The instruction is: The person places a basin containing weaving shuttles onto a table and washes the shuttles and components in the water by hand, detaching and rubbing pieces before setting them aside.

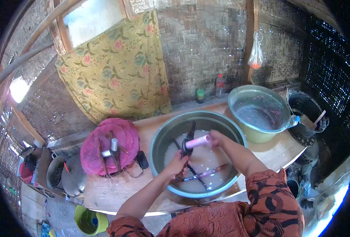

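Note:
A large round basin (238, 164) holds cloudy liquid, with dark sticks and a patterned stick lying in it. Over the basin, my left hand (177, 165) is closed around a dark stick-like piece (188, 144). My right hand (215, 139) grips the end of a pink and white cylinder (198, 142), whose other end touches the dark piece. To the left, a pink round bundle (91, 148) lies on the table (104, 193), with brown sticks and two pale cylinders on top.
A second green basin (258, 136) stands at the back right, beside a dark bucket (321, 124). Behind are a red-capped bottle (219, 86) and a green container (200, 95). A black object (142, 159) lies near the bundle. Below left sits a yellow-green bucket (102, 222).

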`<state>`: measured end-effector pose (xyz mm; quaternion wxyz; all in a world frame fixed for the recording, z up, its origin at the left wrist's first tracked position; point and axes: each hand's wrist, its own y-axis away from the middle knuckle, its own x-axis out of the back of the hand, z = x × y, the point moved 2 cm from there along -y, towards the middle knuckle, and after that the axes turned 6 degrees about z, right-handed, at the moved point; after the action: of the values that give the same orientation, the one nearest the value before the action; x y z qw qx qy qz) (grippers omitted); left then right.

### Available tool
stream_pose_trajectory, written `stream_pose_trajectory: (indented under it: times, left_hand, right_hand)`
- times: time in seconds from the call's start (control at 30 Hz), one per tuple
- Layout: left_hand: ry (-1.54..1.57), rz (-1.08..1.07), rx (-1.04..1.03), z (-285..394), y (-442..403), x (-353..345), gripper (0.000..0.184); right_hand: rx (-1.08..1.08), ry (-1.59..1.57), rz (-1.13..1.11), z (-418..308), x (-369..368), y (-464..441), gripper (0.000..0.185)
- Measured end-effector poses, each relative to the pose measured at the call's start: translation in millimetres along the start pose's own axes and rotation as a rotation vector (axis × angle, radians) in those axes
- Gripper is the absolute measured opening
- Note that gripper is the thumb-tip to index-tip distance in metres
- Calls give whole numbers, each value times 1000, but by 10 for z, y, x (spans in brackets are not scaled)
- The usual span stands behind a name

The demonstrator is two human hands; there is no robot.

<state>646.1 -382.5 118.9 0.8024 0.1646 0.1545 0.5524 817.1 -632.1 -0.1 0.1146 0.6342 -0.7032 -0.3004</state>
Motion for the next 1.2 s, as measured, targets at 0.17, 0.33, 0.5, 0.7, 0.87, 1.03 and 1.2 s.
stream_pose_trajectory:
  times: [0.17, 0.33, 0.5, 0.7, 0.87, 1.03, 1.2]
  left_hand:
    - [49, -42, -31, 15, -60, -14, 22]
    - [133, -37, -44, 24, -222, 30, 27]
    - [-236, 135, -305, 125, -372, 14, 26]
    - [-778, 324, -606, 487, -370, -14, 32]
    - [-765, 284, -752, 509, -371, -36, 25]
    - [-715, 254, -627, 697, -307, -164, 24]
    - [-719, 278, -600, 672, -402, -252, 24]
  right_hand:
    - [32, 338, -655, -830, -937, 1312, 18]
    - [1123, 1596, -124, -745, -1183, 1788, 28]
    - [812, 1681, -28, -784, -1055, 2289, 40]
    - [888, 1510, 188, -768, -995, 2390, 40]
    - [909, 1441, 220, -735, -918, 2330, 36]
    - [993, 1377, 307, -602, -889, 2373, 37]
    - [1017, 1368, 364, -497, -843, 2290, 38]
